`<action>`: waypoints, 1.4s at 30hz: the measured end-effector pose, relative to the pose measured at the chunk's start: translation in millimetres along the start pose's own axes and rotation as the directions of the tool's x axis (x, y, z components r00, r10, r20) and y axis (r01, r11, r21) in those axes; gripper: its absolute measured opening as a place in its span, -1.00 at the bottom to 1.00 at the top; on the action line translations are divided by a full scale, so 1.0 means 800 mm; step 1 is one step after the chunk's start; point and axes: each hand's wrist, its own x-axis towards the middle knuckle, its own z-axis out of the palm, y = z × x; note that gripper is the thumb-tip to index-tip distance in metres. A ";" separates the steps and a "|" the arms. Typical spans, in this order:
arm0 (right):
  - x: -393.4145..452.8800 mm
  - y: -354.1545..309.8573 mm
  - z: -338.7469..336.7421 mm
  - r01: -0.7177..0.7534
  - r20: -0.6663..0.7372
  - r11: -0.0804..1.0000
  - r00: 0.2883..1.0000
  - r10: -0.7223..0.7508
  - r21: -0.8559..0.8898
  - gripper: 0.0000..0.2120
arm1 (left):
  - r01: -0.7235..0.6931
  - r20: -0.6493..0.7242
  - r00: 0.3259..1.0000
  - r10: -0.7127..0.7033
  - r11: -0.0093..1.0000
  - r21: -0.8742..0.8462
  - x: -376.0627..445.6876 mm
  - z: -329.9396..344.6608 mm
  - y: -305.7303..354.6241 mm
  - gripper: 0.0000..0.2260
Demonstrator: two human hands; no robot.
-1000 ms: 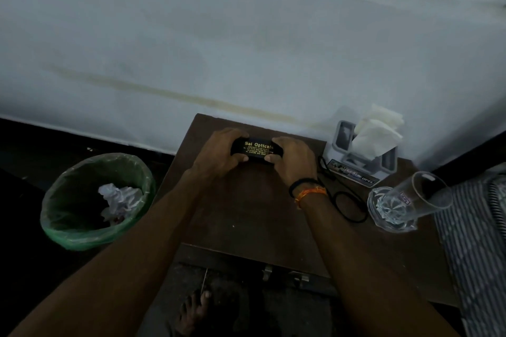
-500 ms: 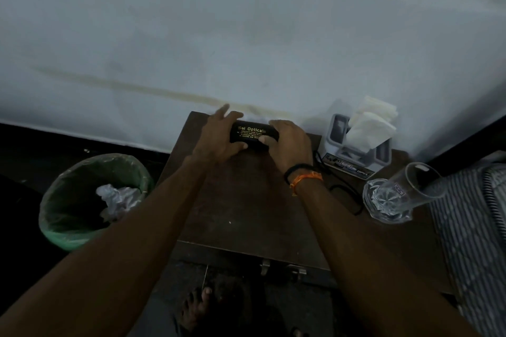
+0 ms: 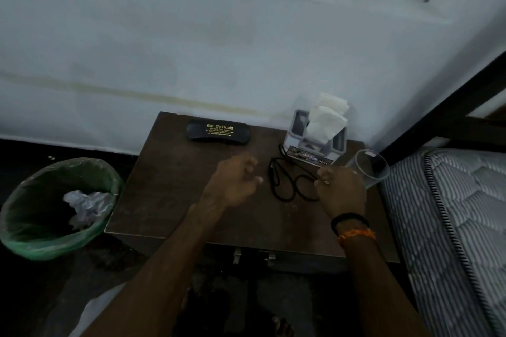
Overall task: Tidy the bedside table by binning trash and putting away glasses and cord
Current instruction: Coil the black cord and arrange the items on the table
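Cord next: case closed at upper centre, trash in the bin at lower left.

Your right hand sits at the right end of the cord, fingers curled together near its loop; whether they pinch it, you cannot tell. Your left hand hovers just left of the cord, fingers loosely curled on nothing. The cord lies in loose loops at centre right of the table, running up toward the holder. Gather the loops with both hands, coil them evenly, and keep your right wrist clear of the glass beside it.
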 end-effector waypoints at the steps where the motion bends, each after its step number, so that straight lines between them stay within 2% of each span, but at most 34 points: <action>1: 0.001 0.003 0.001 0.017 0.012 1.000 1.000 -0.017 -0.005 -0.76 | 0.022 0.004 1.000 -0.022 1.000 -0.010 0.000 0.005 0.003 -0.63; 3: 0.005 0.006 0.004 0.072 0.039 0.997 0.997 -0.072 0.014 -0.70 | 0.041 0.013 0.999 -0.041 0.999 -0.010 0.004 0.012 0.011 -0.53; 6: 0.019 0.003 0.020 0.132 0.128 0.991 0.983 -0.134 0.028 -0.76 | 0.040 0.003 0.999 -0.039 0.999 -0.028 0.012 0.023 0.021 -0.47; 11: 0.039 -0.010 0.043 0.154 0.183 0.988 0.971 -0.152 0.007 -0.55 | 0.048 0.054 0.997 -0.049 0.999 0.027 0.029 0.039 0.023 -0.76; 14: 0.045 -0.006 0.048 0.161 0.199 0.987 0.967 -0.159 0.004 -0.57 | 0.091 0.080 0.993 -0.091 0.996 -0.002 0.038 0.045 0.020 -0.80; 16: 0.046 -0.003 0.050 0.184 0.205 0.983 0.962 -0.180 0.004 -0.63 | 0.168 0.096 0.983 -0.157 0.980 -0.111 0.043 0.048 0.015 -0.80; 21: 0.046 -0.008 0.051 0.192 0.142 0.971 0.967 -0.211 0.140 -0.78 | 0.309 0.171 0.950 -0.262 0.863 -0.400 0.044 0.046 0.024 -0.88; 25: 0.039 -0.020 0.048 0.049 0.195 0.871 0.967 -0.164 0.489 -0.85 | 0.326 0.272 0.937 -0.218 0.822 -0.467 0.035 0.035 0.027 -0.85; 28: 0.038 -0.025 0.043 -0.015 0.218 0.805 0.965 -0.143 0.593 -0.87 | 0.349 0.303 0.928 -0.216 0.788 -0.507 0.033 0.030 0.022 -0.88; 31: 0.038 -0.023 0.040 -0.031 0.229 0.780 0.962 -0.146 0.625 -0.87 | 0.420 0.332 0.905 -0.265 0.674 -0.608 0.033 0.025 0.017 -0.84; 36: 0.036 -0.025 0.038 0.099 0.201 0.837 0.950 -0.241 0.538 -0.89 | 0.440 0.323 0.896 -0.306 0.509 -0.740 0.040 0.020 0.008 -0.83; 42: 0.044 -0.016 0.035 0.032 0.110 0.899 0.990 -0.089 0.438 -0.82 | 0.360 0.217 0.911 -0.350 0.422 -0.832 0.047 0.018 0.004 -0.81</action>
